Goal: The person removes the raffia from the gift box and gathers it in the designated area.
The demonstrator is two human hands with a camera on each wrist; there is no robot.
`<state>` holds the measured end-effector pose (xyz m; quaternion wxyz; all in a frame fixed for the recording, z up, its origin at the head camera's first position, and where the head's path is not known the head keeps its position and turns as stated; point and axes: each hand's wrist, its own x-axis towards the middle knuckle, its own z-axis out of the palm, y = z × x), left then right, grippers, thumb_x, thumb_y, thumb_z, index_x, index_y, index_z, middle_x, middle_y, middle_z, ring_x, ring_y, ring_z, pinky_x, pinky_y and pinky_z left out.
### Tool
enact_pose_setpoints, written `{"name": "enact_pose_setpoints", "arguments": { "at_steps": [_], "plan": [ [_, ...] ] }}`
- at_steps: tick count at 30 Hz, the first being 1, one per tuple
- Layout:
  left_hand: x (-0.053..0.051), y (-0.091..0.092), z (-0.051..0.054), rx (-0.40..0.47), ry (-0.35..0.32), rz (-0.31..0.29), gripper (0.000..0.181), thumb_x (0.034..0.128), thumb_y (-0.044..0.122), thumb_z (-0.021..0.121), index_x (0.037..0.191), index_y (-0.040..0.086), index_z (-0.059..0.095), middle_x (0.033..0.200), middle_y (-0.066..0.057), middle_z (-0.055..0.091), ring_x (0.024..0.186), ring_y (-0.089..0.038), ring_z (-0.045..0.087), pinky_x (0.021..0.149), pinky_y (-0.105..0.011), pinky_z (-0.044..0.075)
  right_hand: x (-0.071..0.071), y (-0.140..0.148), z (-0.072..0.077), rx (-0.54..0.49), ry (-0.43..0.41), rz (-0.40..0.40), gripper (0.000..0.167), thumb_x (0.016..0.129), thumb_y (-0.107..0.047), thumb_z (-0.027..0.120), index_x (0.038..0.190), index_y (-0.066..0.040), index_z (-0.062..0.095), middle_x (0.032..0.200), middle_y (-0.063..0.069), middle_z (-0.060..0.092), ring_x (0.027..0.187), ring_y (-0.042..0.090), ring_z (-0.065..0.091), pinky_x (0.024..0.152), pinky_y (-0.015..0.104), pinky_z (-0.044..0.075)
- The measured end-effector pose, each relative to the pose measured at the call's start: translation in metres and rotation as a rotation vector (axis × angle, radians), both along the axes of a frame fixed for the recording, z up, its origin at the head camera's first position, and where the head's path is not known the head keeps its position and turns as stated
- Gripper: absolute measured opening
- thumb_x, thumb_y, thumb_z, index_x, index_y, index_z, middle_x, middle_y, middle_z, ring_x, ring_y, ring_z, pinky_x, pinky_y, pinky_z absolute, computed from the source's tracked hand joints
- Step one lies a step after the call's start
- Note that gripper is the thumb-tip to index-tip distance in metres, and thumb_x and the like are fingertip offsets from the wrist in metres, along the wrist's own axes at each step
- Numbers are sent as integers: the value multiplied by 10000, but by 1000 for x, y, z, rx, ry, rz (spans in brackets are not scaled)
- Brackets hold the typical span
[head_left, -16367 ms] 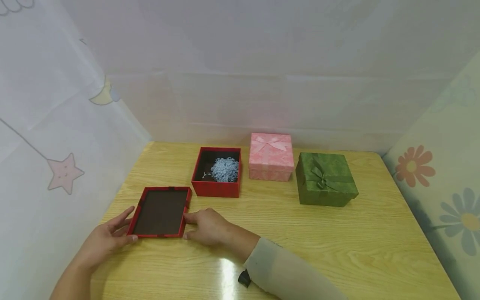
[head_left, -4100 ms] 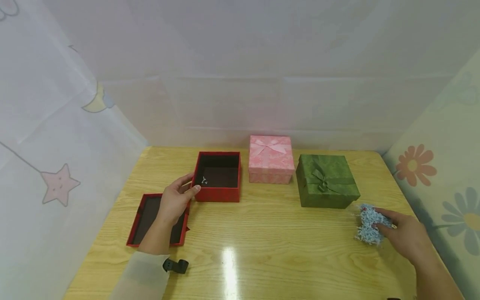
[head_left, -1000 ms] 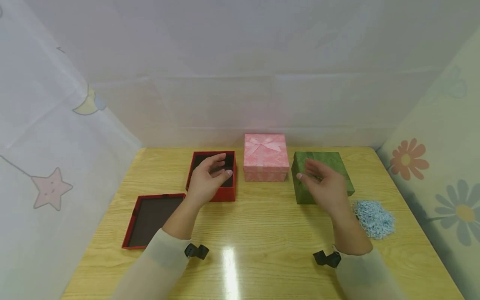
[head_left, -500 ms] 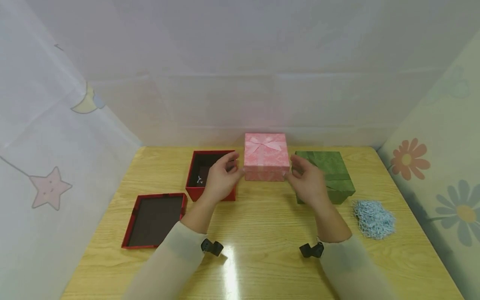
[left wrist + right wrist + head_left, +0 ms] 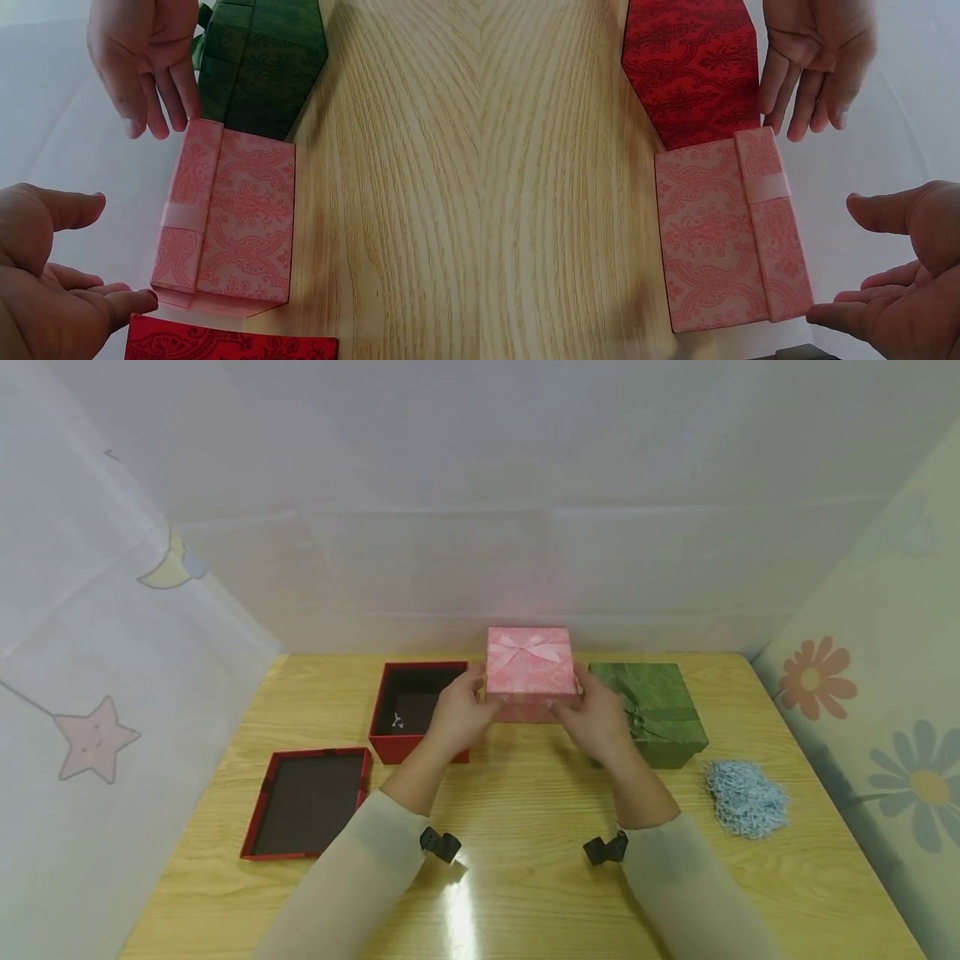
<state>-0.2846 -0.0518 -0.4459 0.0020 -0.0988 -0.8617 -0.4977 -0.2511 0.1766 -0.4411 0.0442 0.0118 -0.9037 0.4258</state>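
Note:
A pink patterned gift box (image 5: pixel 528 664) with a ribbon bow stands lidded at the back middle of the table. My left hand (image 5: pixel 457 714) is at its left side and my right hand (image 5: pixel 596 714) at its right. In the left wrist view, the left hand (image 5: pixel 67 277) has its fingertips by the lid's corner, thumb apart from the box. Likewise in the right wrist view, the right hand (image 5: pixel 900 277) has a fingertip at the lid's corner and its thumb spread. Fingers on both hands are loosely extended; firm contact with the lid cannot be made out.
Left of the pink box stands an uncovered red box (image 5: pixel 416 749) with a small white scrap inside. Its upturned lid (image 5: pixel 311 802) lies nearer me. A green gift box (image 5: pixel 663 714) stands to the right, with a heap of pale blue shredded paper (image 5: pixel 747 799) beyond it.
The shredded paper went from the red box to the table's right side, carried by my right hand. Both hands then came inward from the red and green boxes to the pink box's sides.

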Motion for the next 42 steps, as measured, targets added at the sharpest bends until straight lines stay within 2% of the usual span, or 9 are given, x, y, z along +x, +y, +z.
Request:
{"name": "enact_pose_setpoints", "arguments": {
  "at_steps": [3, 7, 11, 15, 24, 28, 31, 35, 42],
  "plan": [
    [0, 3, 2, -42, 1, -12, 619, 921, 253, 728, 1502, 142, 547, 1458, -123, 604, 1297, -318, 585, 1038, -538, 494, -3, -2, -1, 24, -22, 5, 851, 970, -336, 695, 1625, 4, 271, 1387, 295, 596, 1009, 354, 682, 844, 496, 569],
    [-1, 6, 3, -81, -28, -26, 595, 917, 280, 736, 1462, 126, 556, 1382, -112, 649, 1168, -321, 604, 979, -532, 501, -7, -4, -3, 8, -46, 38, 890, 973, -361, 703, 1643, -20, 227, 1519, 269, 494, 1350, 454, 514, 1044, 623, 470],
    [-5, 10, -1, -125, -59, -41, 595, 926, 323, 742, 1441, 106, 535, 1298, -116, 681, 1112, -295, 627, 961, -508, 523, -10, -6, -6, -40, -61, 89, 911, 966, -348, 722, 1663, -98, 191, 1550, 234, 471, 1380, 451, 484, 1060, 647, 445],
    [-7, 13, -2, -140, -72, -47, 645, 935, 362, 748, 1476, 111, 503, 1324, -113, 673, 1113, -288, 630, 985, -515, 525, -12, -6, -10, -91, -67, 129, 944, 967, -312, 737, 1672, -121, 137, 1594, 220, 412, 1427, 446, 426, 1110, 664, 379],
    [-6, 16, -2, -164, -68, -43, 643, 940, 354, 735, 1477, 90, 500, 1334, -128, 665, 1128, -307, 631, 981, -526, 530, -15, -4, -14, -123, -81, 125, 923, 971, -291, 736, 1662, -74, 163, 1635, 212, 347, 1467, 422, 374, 1153, 629, 343],
    [-6, 14, -2, -153, -63, -34, 616, 938, 336, 741, 1462, 101, 518, 1307, -122, 678, 1077, -301, 633, 945, -509, 538, -14, -4, -14, -79, -97, 104, 951, 979, -322, 722, 1666, -54, 122, 1689, 220, 209, 1520, 420, 275, 1191, 607, 297],
    [-6, 13, -2, -137, -62, -31, 603, 938, 311, 743, 1457, 95, 523, 1288, -131, 682, 1067, -296, 628, 938, -501, 535, -12, -4, -13, -71, -81, 98, 936, 977, -299, 722, 1664, -53, 136, 1671, 239, 250, 1500, 433, 313, 1176, 611, 323],
    [-6, 11, -1, -129, -51, -26, 641, 939, 299, 752, 1490, 81, 508, 1289, -141, 681, 1130, -290, 631, 973, -497, 524, -11, -3, -11, -71, -31, 102, 879, 966, -252, 734, 1654, -88, 211, 1575, 230, 428, 1396, 444, 464, 1107, 623, 410],
    [-5, 5, 0, -93, -9, -5, 595, 921, 284, 726, 1482, 173, 563, 1327, -64, 687, 1120, -249, 657, 897, -453, 541, -6, 1, -3, -24, -18, 49, 842, 976, -260, 720, 1657, -121, 246, 1468, 250, 547, 1310, 453, 547, 1036, 618, 478]
  ]
}}
